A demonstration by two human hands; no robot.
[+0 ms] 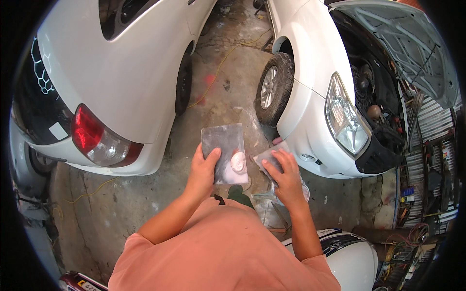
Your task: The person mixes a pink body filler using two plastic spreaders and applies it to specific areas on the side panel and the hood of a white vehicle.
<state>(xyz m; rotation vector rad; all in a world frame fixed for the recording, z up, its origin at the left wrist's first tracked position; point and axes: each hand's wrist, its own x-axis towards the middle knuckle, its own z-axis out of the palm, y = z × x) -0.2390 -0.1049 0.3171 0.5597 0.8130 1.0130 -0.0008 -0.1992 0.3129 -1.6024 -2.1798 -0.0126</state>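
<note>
My left hand (201, 169) grips the left edge of a flat grey rectangular mixing board (221, 138), its thumb lying on top. Toward the board's right side sits a mound of whitish-pink putty (238, 162), with a pale smear below it. My right hand (287, 177) is closed on a thin grey flat spreader (264, 156), fingers over its upper face. The spreader is held just right of the board, apart from it. Whether putty is on its underside cannot be seen.
A white car (145, 72) with a red tail light stands left; another white car (310, 106), hood raised, stands right. A yellow cord (218, 68) crosses the concrete floor. A pale-rimmed container (306, 193) is partly hidden below my right hand. Cluttered shelves (427, 179) line the right.
</note>
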